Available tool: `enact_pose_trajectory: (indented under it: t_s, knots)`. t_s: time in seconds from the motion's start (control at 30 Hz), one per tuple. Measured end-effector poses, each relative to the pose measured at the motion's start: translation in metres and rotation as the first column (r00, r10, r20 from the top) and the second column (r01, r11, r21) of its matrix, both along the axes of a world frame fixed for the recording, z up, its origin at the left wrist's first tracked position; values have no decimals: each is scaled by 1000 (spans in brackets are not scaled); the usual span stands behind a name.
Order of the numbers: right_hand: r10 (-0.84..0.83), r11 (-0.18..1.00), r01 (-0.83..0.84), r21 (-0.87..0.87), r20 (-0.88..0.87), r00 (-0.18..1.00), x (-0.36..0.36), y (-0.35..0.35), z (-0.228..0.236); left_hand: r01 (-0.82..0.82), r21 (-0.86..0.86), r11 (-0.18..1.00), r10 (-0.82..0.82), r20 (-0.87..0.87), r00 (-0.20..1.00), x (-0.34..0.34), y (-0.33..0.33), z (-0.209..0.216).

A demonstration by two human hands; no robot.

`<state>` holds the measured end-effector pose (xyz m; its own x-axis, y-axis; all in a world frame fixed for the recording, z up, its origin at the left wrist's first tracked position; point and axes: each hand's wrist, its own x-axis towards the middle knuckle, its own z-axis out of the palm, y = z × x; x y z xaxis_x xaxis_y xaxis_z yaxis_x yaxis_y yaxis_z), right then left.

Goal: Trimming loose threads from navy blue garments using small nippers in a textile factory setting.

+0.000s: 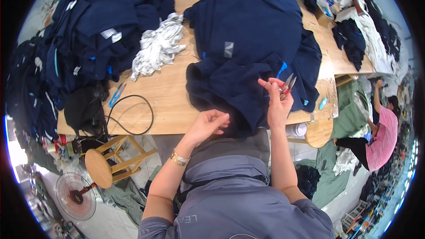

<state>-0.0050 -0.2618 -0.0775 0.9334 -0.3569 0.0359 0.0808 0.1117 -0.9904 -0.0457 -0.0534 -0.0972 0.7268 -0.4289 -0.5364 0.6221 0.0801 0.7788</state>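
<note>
A navy garment (252,22) lies spread on the wooden table in front of me, a small grey patch (228,49) on its face and its near end bunched at the table's edge. My right hand (280,106) is over the garment's near right part, closed around small red-handled scissors (288,86) whose blades point away from me. Its thumb and index finger reach up beside the handles. Left of the bunched cloth, my left hand (208,126) hovers with curled fingers and thumb drawn together. Whatever is between those fingertips, if anything, is too small to make out.
More navy garments (93,22) are heaped at the left, beside a pile of white strips (159,46). Blue snips (117,94), a black bag (84,110) and a teal piece (322,103) lie on the table (177,88). Stools flank me; a person in pink (383,137) works at the right.
</note>
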Motion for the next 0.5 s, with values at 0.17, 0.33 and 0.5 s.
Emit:
enact_pose_trajectory:
  t_s: [0.17,0.33,0.5]
  knots:
    - [-107,994,108,-34,33,994,-19,-24,-25,188,251,950,-217,92,972,-4,-22,21]
    - [-139,989,142,34,-86,987,-29,-37,-20,16,639,769,-416,481,771,-7,-57,17]
    - [-119,991,121,55,-40,992,-24,-32,-14,-103,610,786,-354,580,734,24,-62,18]
